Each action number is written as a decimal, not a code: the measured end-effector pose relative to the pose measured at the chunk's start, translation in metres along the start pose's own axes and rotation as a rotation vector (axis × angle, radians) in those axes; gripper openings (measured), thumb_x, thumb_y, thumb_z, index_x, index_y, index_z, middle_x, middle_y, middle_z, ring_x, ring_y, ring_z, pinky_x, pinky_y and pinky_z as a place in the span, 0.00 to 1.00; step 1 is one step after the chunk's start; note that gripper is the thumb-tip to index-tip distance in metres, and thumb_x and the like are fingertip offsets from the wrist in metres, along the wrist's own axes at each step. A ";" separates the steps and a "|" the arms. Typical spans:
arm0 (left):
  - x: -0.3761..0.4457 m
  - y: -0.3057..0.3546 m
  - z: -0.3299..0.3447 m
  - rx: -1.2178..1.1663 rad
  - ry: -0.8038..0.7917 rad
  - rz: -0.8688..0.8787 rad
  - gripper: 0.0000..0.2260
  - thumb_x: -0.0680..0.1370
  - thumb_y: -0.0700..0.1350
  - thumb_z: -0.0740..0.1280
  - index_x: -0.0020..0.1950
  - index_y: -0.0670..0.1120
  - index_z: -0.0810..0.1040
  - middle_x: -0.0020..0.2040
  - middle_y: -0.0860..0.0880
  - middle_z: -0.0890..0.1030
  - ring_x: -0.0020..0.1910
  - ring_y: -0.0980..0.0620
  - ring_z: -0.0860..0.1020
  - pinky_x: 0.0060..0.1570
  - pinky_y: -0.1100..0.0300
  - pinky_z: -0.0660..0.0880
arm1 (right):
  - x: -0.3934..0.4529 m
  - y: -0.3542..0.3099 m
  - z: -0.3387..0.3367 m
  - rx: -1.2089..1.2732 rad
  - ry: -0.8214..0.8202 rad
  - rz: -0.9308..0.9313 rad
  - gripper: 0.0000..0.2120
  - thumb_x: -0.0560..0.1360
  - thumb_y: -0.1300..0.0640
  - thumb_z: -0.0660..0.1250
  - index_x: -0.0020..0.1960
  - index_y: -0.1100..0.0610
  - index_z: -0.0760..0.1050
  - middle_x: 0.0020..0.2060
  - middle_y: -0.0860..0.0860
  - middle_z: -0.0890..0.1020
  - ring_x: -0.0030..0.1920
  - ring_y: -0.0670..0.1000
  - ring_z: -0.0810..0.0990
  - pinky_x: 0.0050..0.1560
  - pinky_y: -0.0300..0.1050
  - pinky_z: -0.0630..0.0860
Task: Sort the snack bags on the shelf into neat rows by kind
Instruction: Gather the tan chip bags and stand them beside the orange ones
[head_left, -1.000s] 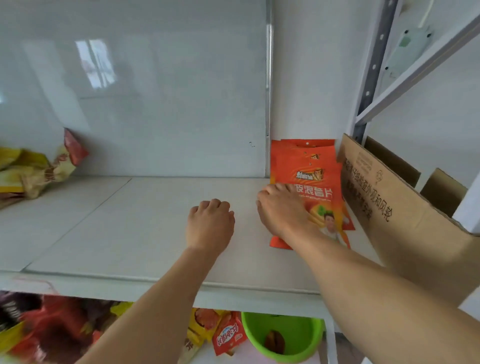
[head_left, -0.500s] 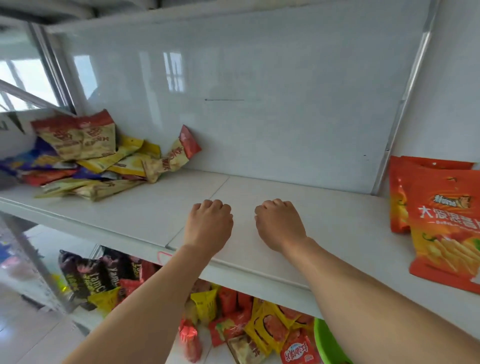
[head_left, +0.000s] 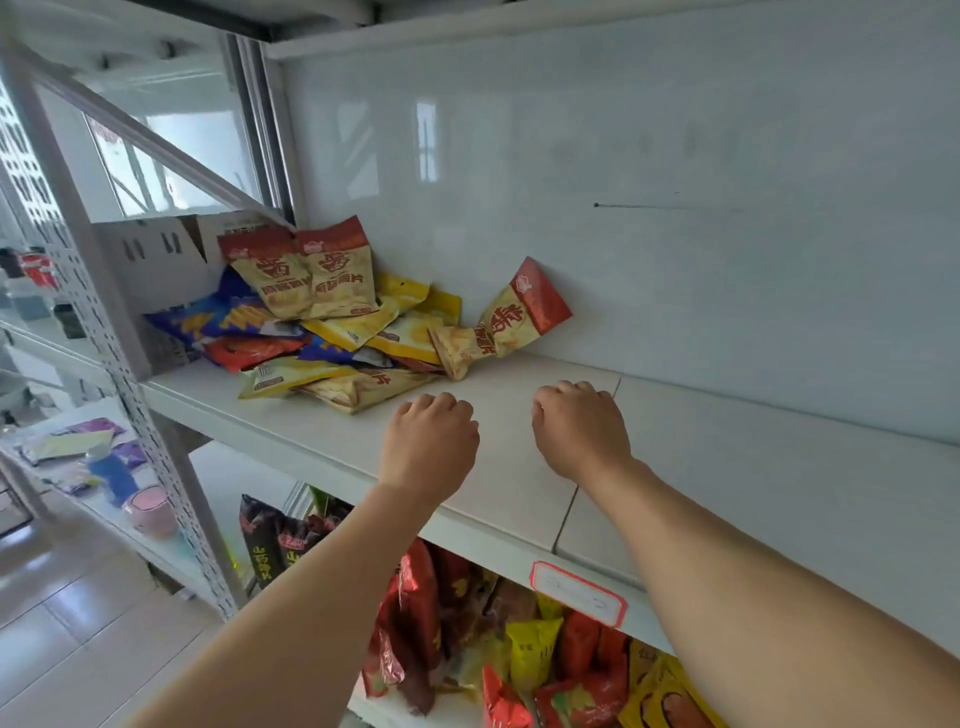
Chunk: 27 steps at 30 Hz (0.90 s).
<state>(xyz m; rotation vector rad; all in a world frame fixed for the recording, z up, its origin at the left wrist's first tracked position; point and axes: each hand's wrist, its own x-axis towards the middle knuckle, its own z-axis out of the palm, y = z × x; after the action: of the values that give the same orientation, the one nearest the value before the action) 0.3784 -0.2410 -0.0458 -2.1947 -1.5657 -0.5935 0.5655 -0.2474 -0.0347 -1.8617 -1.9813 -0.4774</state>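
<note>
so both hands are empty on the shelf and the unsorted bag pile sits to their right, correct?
Not quite: in the head view the bag pile lies to the left of the hands, not the right. The left hand and right hand do hold nothing, over the shelf.

Shelf board (head_left: 727, 467): white, plain. Snack bag pile (head_left: 332, 322) at its left end: tan bags with red tops and red characters, yellow bags, blue bags with yellow marks, one red. Label (head_left: 577, 593) on the shelf's front edge: white, red-bordered.
</note>
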 end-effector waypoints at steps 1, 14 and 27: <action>0.005 -0.011 0.005 -0.003 0.003 -0.017 0.11 0.81 0.49 0.60 0.56 0.49 0.81 0.55 0.51 0.82 0.57 0.47 0.78 0.54 0.54 0.71 | 0.010 -0.008 0.006 0.012 0.009 -0.005 0.10 0.79 0.59 0.55 0.46 0.55 0.75 0.45 0.51 0.80 0.48 0.56 0.76 0.46 0.50 0.68; 0.112 -0.137 0.064 -0.026 0.021 -0.156 0.12 0.81 0.52 0.60 0.55 0.51 0.81 0.55 0.52 0.82 0.57 0.47 0.78 0.54 0.52 0.72 | 0.177 -0.081 0.091 0.221 0.134 -0.041 0.13 0.81 0.54 0.56 0.52 0.57 0.79 0.47 0.55 0.83 0.47 0.60 0.80 0.40 0.48 0.68; 0.216 -0.280 0.101 -0.468 0.099 -0.585 0.29 0.78 0.53 0.63 0.77 0.44 0.63 0.77 0.43 0.63 0.76 0.41 0.59 0.73 0.45 0.60 | 0.315 -0.177 0.140 0.495 -0.039 0.180 0.25 0.81 0.41 0.56 0.71 0.55 0.69 0.65 0.53 0.77 0.63 0.57 0.77 0.57 0.52 0.75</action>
<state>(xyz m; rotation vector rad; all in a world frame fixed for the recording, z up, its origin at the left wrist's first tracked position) 0.1868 0.0690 0.0033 -1.9277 -2.1971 -1.3355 0.3672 0.0829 0.0006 -1.7099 -1.7297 0.0991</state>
